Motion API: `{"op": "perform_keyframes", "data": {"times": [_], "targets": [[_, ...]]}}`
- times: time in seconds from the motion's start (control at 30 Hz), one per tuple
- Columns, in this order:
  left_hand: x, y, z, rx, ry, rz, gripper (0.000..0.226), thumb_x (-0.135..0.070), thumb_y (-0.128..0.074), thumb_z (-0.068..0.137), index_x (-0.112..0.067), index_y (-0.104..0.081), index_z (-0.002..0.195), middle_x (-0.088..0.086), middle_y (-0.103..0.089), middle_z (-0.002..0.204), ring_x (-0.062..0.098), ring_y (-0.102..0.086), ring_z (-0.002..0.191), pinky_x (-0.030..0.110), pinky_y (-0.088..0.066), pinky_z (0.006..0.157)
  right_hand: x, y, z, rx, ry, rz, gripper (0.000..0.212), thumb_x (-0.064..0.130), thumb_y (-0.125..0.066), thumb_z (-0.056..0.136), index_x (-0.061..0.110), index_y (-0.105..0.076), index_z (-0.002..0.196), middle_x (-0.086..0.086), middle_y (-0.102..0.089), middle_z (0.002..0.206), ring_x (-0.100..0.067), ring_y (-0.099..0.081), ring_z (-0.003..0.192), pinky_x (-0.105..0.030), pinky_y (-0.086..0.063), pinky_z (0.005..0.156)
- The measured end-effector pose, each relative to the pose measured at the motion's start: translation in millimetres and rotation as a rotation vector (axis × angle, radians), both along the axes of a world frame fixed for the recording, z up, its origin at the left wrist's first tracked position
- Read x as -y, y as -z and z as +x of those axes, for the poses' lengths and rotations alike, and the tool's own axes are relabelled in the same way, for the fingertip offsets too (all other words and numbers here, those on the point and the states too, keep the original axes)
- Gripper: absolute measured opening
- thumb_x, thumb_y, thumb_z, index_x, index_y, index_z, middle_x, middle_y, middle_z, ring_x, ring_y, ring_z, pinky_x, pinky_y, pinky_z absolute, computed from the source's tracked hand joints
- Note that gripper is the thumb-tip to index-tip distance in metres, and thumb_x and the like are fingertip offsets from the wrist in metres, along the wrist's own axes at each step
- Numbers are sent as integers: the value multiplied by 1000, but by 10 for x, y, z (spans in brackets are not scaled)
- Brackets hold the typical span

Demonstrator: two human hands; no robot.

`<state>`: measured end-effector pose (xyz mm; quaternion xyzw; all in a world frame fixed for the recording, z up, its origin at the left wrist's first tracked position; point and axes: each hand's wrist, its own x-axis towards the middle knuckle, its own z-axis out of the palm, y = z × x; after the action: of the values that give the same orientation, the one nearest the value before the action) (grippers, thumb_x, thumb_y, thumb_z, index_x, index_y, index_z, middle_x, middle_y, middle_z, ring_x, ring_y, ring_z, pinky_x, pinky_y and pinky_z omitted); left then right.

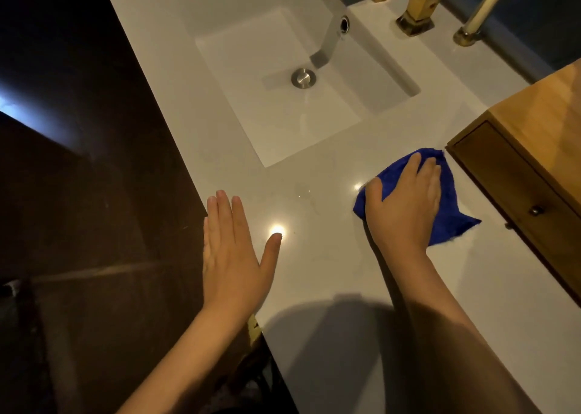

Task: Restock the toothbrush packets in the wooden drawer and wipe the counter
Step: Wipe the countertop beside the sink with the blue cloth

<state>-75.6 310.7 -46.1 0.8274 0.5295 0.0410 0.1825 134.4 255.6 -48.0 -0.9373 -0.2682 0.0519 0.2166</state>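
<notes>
My right hand (405,206) presses flat on a blue cloth (449,190) that lies on the white counter (330,275), just left of the wooden drawer box (531,149). The drawer front (515,190) with its small dark knob (536,210) is closed. My left hand (232,256) hovers flat over the counter's front edge, fingers together and extended, holding nothing. No toothbrush packets are visible.
A rectangular white sink (283,77) with a metal drain (303,77) is sunk into the counter behind the hands. Gold faucet fittings (415,8) stand at the back right. Dark floor lies to the left of the counter.
</notes>
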Motion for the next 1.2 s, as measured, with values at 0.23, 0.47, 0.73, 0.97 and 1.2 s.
{"op": "perform_keyframes", "data": {"times": [0.23,0.47,0.73,0.97,1.2], "targets": [[-14,86,-3,97,-36,-86,80,-65,-20,86,-27,23,141,-5,31,152,8,32,137,38,8,114,-370,-27,186,40,-137,-30,65,30,-45,90,6,-20,145,-16,-23,153,-31,-18,142,-44,-18,116],[-44,105,30,54,-55,-50,81,-67,-12,83,-22,19,142,-1,28,153,11,30,139,29,18,114,-654,-88,135,-53,-405,59,62,27,-48,84,11,-31,141,-10,-33,149,-28,-27,138,-41,-23,112],[-55,95,23,66,-7,-19,82,-62,-19,86,-18,17,145,3,26,154,12,26,140,28,20,113,-794,-92,-523,-70,-808,45,52,41,-36,92,20,-37,139,-5,-43,144,-21,-35,134,-39,-19,114],[-21,2,-112,-52,114,14,84,-67,-9,85,-13,19,143,10,23,154,17,26,141,35,15,116,-645,-88,-651,-84,-1006,16,46,31,-39,92,24,-41,137,0,-30,152,-17,-24,140,-32,-12,114],[118,-39,-264,-127,231,8,97,-77,-13,80,-11,19,143,10,24,153,19,24,141,33,17,114,-178,-101,-429,-129,-1277,-49,47,29,-36,91,24,-42,138,2,-31,151,-15,-23,141,-32,-11,116]]}}
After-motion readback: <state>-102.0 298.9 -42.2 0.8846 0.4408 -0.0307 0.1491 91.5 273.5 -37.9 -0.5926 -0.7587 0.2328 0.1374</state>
